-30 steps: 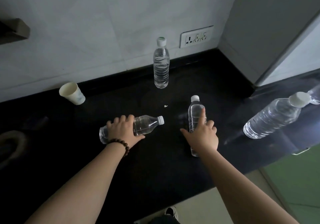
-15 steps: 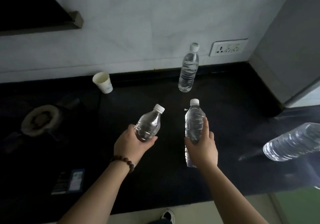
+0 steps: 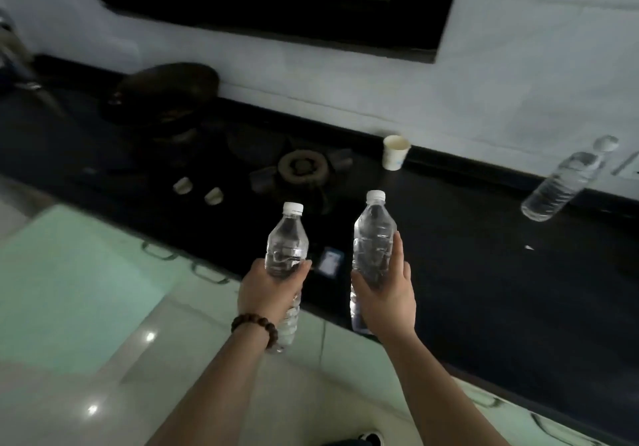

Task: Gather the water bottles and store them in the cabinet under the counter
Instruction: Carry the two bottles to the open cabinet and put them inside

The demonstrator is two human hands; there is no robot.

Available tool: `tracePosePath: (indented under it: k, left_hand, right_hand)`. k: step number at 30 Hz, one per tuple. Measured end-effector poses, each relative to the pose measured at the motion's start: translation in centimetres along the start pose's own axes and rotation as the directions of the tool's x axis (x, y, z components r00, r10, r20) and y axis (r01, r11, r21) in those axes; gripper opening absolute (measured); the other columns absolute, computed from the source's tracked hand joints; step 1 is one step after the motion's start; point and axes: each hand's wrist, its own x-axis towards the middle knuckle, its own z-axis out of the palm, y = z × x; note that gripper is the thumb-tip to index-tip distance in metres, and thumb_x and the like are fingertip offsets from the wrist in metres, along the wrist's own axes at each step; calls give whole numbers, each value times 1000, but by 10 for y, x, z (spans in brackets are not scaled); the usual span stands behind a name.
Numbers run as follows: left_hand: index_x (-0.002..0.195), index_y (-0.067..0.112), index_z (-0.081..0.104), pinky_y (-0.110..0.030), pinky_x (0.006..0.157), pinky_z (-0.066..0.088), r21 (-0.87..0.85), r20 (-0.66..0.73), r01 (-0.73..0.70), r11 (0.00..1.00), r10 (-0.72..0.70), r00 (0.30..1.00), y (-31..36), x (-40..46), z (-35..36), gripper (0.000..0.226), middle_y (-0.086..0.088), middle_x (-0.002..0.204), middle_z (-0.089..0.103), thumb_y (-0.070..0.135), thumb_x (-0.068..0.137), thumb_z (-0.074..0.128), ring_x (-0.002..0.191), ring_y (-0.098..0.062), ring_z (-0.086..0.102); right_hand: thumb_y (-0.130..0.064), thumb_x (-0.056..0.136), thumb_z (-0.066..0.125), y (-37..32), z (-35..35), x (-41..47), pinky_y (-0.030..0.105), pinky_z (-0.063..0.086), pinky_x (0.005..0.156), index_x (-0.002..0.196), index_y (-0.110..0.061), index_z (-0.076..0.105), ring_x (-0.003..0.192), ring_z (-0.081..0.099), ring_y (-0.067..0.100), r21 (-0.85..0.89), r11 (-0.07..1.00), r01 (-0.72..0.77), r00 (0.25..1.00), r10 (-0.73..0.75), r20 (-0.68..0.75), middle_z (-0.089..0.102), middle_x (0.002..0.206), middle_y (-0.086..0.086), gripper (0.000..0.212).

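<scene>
Head view: left hand (image 3: 268, 290) and right hand (image 3: 383, 293) each wrapped around a bottle, both now lifted off the surface (image 3: 484, 290), ready for the cabinet.

No text, brand or number can be read anywhere in the view. The paper cup (image 3: 395, 153) by the wall carries a bluish print too blurred to make out. A small dark card (image 3: 331, 261) with a pale patch lies on the counter between the two held bottles; its marking is too small to read. The bottles show no labels.
</scene>
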Motion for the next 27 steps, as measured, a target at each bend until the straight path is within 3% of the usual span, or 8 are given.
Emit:
tracePosePath:
  k: [2,5,8,12,15,20,23,27]
  left_hand:
    - [76,22,61,-24,56,42,-17,-53,24,1000,-25,998,-29,-6,-44,36,8,69,65,56,72,73,65,-8,62]
    - [72,19,61,-24,52,39,-38,-165,106,994,-110,980,-87,-27,-133,38,5,63,63,57,75,69,61,-12,60]
    - [81,18,58,-24,51,35,-113,-308,205,972,-230,923,-144,-50,-210,42,7,70,61,57,74,70,63,-7,55]
    - [90,15,62,-23,52,37,-236,-404,283,930,-359,841,-216,-75,-289,54,2,77,64,64,70,70,68,-10,58]
    - [93,13,65,-28,58,43,-313,-462,319,894,-437,771,-261,-90,-334,62,-4,84,69,69,66,69,75,-19,64]
    - [95,10,64,-36,70,57,-401,-496,380,834,-546,675,-321,-95,-393,84,-5,84,69,82,53,65,77,-24,67]
    - [91,7,61,-27,56,48,-444,-501,385,809,-580,642,-347,-81,-424,68,-3,77,65,70,65,71,65,-16,60]
    - [92,11,54,-23,51,39,-455,-519,368,811,-577,631,-374,-36,-473,55,-1,81,62,59,72,72,67,-10,57]
  right_hand:
    - [-41,83,63,-20,32,-29,30,44,72,148,-42,2,95,51,13,28,998,50,997,-51,51,39,139,-3,89]
    - [-37,84,63,-60,96,-93,30,42,77,148,-44,1,111,52,18,71,987,147,966,-159,202,36,142,-4,89]
    - [-33,84,64,-94,153,-153,28,38,80,150,-39,2,119,50,21,103,962,252,906,-272,326,36,144,-2,91]
    - [-34,83,66,-133,219,-213,34,42,87,149,-42,2,120,50,27,114,944,310,832,-327,449,40,140,3,93]
    - [-34,82,68,-154,261,-246,33,44,86,149,-43,4,113,55,26,127,924,359,770,-371,519,43,138,3,93]
    - [-30,83,68,-185,333,-282,20,41,67,150,-38,8,88,49,15,164,888,429,669,-434,603,45,123,2,91]
    - [-29,82,68,-205,383,-291,13,36,56,149,-38,9,84,52,15,175,864,472,625,-468,625,45,115,1,90]
    - [-30,81,68,-238,463,-290,30,50,66,148,-39,8,89,56,18,190,876,443,601,-447,662,47,119,4,91]
